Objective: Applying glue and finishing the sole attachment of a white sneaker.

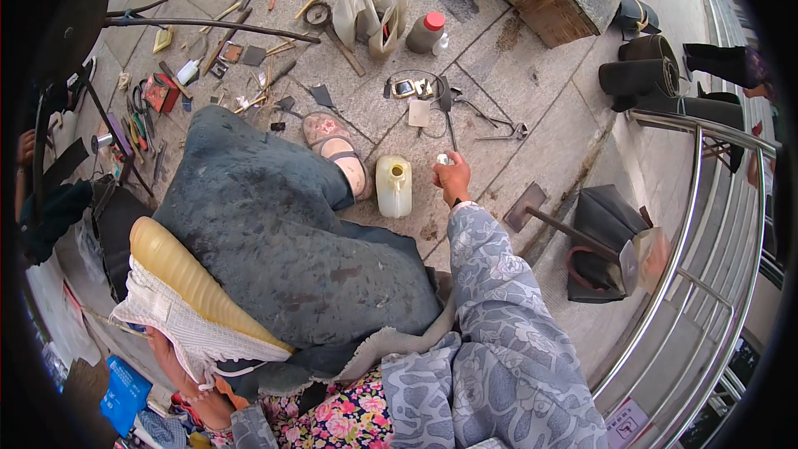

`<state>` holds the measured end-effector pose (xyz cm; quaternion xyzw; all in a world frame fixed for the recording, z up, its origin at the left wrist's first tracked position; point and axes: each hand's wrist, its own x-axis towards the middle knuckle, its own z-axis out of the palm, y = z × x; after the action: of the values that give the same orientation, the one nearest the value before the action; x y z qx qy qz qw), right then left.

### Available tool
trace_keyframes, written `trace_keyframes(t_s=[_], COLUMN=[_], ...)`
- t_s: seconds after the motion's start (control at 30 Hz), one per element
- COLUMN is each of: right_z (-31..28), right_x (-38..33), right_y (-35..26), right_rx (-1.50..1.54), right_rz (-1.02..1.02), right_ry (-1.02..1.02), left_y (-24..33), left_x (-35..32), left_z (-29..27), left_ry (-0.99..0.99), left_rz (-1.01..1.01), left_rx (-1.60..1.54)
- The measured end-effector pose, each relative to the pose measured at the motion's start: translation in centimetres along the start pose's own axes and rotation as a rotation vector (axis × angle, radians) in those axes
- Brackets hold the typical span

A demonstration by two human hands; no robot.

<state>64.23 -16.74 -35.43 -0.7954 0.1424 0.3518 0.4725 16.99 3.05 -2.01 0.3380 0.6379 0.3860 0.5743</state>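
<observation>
Apparently a pick-up step, right of jug (394,193); left hand (169,362) clamped on shoe (199,303); right hand (453,179) at white bit (443,159), grip unclear; next likely needs shoe steady.

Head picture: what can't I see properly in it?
All in the head view:
Left hand: most of its fingers are hidden by the white shoe.
Small white thing at the right hand: too small to name.
Your other foot: out of sight, apparently under the apron.
Person at the left: mostly cut off by the dark rim.
</observation>
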Motion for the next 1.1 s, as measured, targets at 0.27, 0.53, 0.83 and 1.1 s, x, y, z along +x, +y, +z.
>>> trace_keyframes(t_s=[0.27,0.53,0.83,1.1], right_z=[1.3,-2.1,-1.2,-1.0], right_x=[2.2,6.7,-8.3,-11.4], right_y=[2.2,9.2,3.2,-1.1], right_rx=[-0.604,-0.429,-0.304,-0.331], right_rz=[-0.352,-0.437,0.001,-0.710], right_ry=[0.067,0.141,-0.132,-0.297], left_y=[-0.9,-1.8,1.0,-0.9], left_x=[-0.2,1.4,-1.5,-2.1], left_z=[-4.5,-7.6,3.0,5.2], left_ry=[0.075,0.027,0.114,-0.043], left_rz=[0.172,0.147,0.068,0.175], left_rx=[0.519,0.571,-0.196,-0.365])
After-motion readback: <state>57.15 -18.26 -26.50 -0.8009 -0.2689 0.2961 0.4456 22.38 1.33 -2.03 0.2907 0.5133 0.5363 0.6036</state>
